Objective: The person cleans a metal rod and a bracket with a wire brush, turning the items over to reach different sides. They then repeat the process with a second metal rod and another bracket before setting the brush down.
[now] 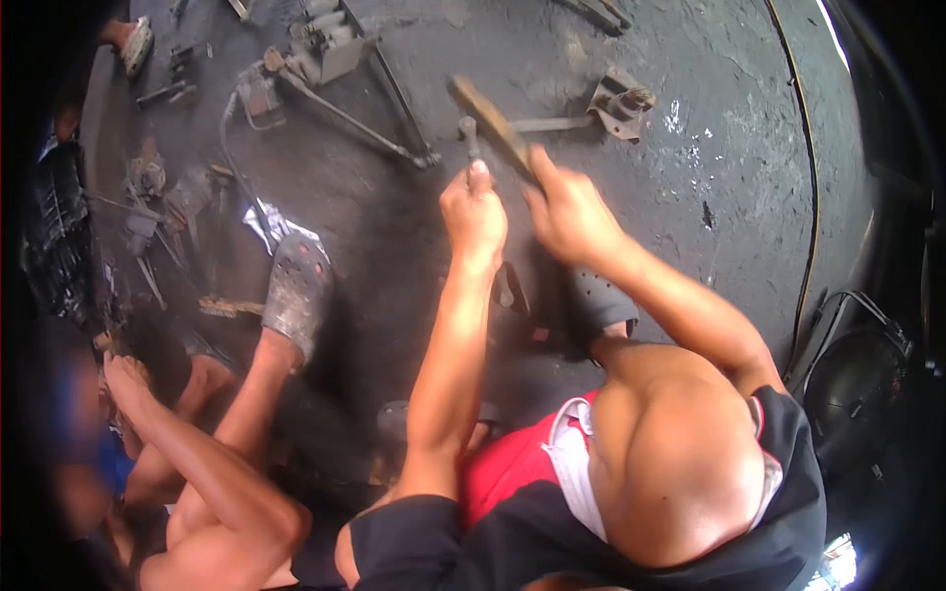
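My left hand (475, 215) is closed around a small dark metal part with a rounded end (468, 129). The thumb lies along it, and the rest of the part is hidden in the fist. My right hand (574, 209) grips one end of a long, flat, tan wooden-backed brush (495, 120), blurred by motion. The brush slants up to the left, its middle close beside the metal part. Behind the brush, a metal bracket with a rod (619, 106) lies on the dark floor.
A pedal-like metal assembly (340, 57) with long rods lies ahead on the left. Another brush (233, 307) and several metal parts (148, 177) are on the floor at left. A co-worker's arm (202, 448) and clog (297, 286) are close on my left. A cable (810, 187) runs along the right.
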`<state>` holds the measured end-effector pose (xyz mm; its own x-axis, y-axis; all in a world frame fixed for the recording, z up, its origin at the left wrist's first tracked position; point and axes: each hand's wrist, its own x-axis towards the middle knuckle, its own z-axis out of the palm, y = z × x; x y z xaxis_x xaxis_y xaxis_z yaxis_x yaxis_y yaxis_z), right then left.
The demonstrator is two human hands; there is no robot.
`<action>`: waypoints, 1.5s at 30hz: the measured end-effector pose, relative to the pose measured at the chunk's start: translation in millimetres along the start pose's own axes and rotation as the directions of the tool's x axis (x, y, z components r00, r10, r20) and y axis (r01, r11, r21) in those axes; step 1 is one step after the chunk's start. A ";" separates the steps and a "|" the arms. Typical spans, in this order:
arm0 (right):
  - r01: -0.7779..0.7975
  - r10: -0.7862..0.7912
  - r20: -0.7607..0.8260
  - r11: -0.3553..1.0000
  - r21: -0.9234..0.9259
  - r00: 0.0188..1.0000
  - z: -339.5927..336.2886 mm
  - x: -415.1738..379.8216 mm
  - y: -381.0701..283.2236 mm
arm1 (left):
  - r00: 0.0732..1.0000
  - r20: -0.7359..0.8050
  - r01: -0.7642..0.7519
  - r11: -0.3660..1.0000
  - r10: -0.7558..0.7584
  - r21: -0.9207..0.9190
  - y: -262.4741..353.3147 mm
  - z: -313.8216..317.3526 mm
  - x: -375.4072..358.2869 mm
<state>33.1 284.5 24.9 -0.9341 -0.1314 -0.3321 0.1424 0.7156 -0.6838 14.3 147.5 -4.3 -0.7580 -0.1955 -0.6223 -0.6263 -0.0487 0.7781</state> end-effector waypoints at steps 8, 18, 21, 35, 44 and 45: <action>0.067 -0.066 -0.032 0.996 0.058 0.997 6.4 1.8 -1.0 | 0.997 0.045 0.067 0.998 -0.066 -0.020 6.7 -11.0 -0.7; 0.110 -0.101 -0.066 0.983 0.147 0.993 6.9 -20.8 -3.1 | 0.977 0.080 0.210 0.963 -0.199 -0.169 7.9 -16.3 8.1; 0.052 -0.052 -0.010 0.997 0.059 0.999 12.6 9.0 6.2 | 0.991 0.058 0.131 0.983 -0.125 -0.126 -18.5 -5.4 3.0; -0.094 0.164 -0.306 0.969 0.229 0.938 -31.7 -9.8 30.2 | 0.921 0.331 0.258 0.957 -0.204 -0.130 -3.2 -38.9 6.3; -0.159 0.220 -0.198 0.945 0.285 0.955 -22.5 -34.8 38.8 | 0.924 0.333 0.240 0.964 -0.190 -0.118 -4.3 -39.1 12.0; -0.166 0.222 -0.186 0.947 0.276 0.957 -20.6 -38.3 40.9 | 0.926 0.328 0.240 0.962 -0.188 -0.127 -5.0 -38.5 12.4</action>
<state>68.0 332.9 23.0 -0.9232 0.1612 -0.3489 0.3806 0.5103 -0.7712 15.1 107.6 -12.5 -0.6441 0.1494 -0.7502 -0.7615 -0.2182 0.6104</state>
